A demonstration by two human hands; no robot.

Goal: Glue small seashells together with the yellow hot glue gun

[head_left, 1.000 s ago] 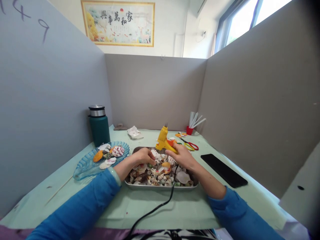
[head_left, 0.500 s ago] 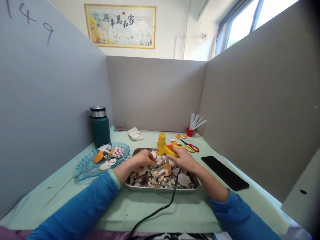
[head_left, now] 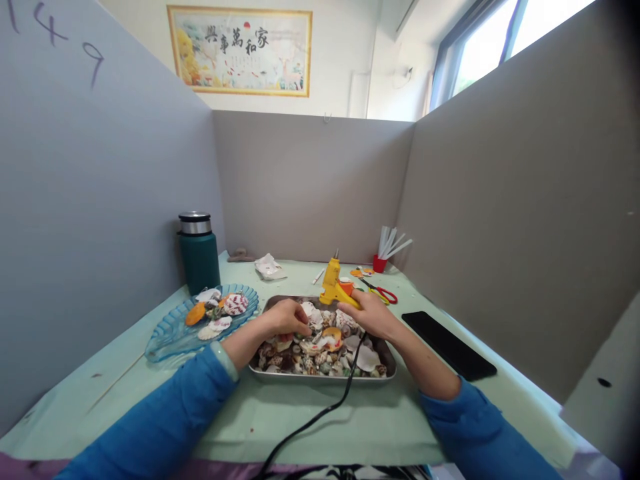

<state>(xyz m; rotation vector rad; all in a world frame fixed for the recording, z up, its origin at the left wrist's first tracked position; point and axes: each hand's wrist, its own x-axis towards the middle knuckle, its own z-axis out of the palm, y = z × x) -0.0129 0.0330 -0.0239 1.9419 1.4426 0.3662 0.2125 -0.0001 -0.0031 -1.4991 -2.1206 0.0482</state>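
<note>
Wrapped around a yellow glue gun (head_left: pixel 331 279) is my right hand (head_left: pixel 369 313); the gun's metal nozzle points up, above the far side of a metal tray (head_left: pixel 320 380). The gun's black cord (head_left: pixel 320 417) runs down across the tray toward me. Many seashells (head_left: pixel 320 360) fill the tray, with an orange shell (head_left: pixel 332 338) near the middle. My left hand (head_left: pixel 289 319) hovers over the tray's left part, thumb and fingers pinched together and pointing down; what they hold, if anything, I cannot make out.
A blue glass plate (head_left: pixel 170 340) with several shells lies left, before a green bottle (head_left: pixel 199 260). Behind the tray are crumpled paper (head_left: pixel 270 267), scissors (head_left: pixel 383 293) and a red cup (head_left: pixel 379 264) of glue sticks. A black phone-like slab (head_left: pixel 447 345) lies right. Grey partitions enclose the table.
The glue gun has swung slightly right and its nozzle stands out more clearly. My left hand stays nearly where it was, still pinched over the shells.
</note>
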